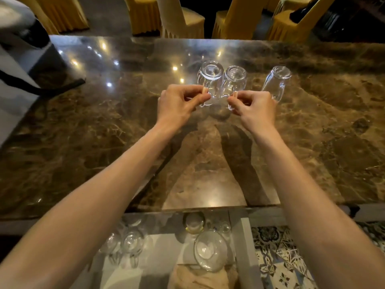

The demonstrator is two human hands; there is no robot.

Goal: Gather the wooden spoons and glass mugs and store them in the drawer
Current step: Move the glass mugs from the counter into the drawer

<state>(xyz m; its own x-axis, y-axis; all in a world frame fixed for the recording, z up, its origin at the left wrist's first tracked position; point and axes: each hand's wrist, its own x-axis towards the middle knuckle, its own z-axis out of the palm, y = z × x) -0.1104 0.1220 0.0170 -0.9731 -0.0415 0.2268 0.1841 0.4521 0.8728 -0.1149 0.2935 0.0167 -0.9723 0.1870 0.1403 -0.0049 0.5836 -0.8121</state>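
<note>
Three clear glass mugs stand upside down on the brown marble counter [104, 132]. My left hand [179, 105] pinches the handle of the left mug [210, 78]. My right hand [254, 109] pinches the handle of the middle mug [235, 80]. The third mug [277, 82] stands tilted just right of my right hand, untouched. Below the counter's near edge, the open drawer [239, 247] holds more glassware: two mugs [127, 243] at its left, a glass bowl [210, 250] and a small glass [194, 223]. No wooden spoons are visible.
A grey bag with a black strap [18, 76] lies on the counter's left end. Chairs in yellow covers [181, 19] line the far side. A beige cloth [200, 276] lies in the drawer's front. Patterned floor tiles [279, 263] show right of the drawer.
</note>
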